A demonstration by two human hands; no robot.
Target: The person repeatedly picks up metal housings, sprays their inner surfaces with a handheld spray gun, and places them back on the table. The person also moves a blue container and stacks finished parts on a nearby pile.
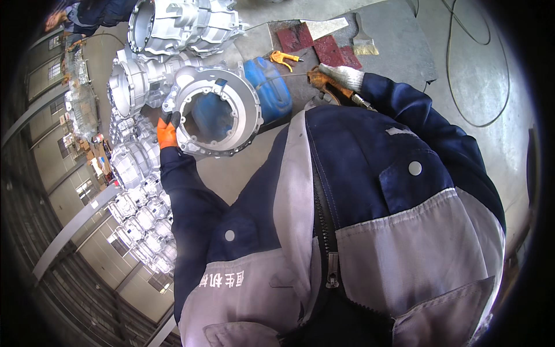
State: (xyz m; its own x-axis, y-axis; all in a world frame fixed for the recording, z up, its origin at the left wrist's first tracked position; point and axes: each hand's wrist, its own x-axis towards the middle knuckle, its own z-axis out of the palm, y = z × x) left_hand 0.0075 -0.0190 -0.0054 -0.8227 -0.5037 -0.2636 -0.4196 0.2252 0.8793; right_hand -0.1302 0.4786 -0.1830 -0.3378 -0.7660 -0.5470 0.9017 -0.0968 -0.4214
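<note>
A round silvery cast-metal housing (250, 104) with a wide central opening stands left of my body, tilted toward me. My left hand (167, 133), in an orange glove with dark fingertips, grips its left edge. On the right, my right hand (346, 76) in a whitish glove is closed around an orange-brown handheld air tool (335, 84) with a metal hose fitting at its rear. A thin rod points from the tool's front toward the housing, apart from it. A blue plastic canister (272, 87) sits behind the housing and shows through its opening.
More castings (144, 81) crowd the left side. Beyond the canister lie a yellow blow gun (284, 58), dark red abrasive pads (328, 52) and a flat brush (364, 44). A thin hose (450, 75) loops across the floor at right. Another person's hand (56, 21) shows at top left.
</note>
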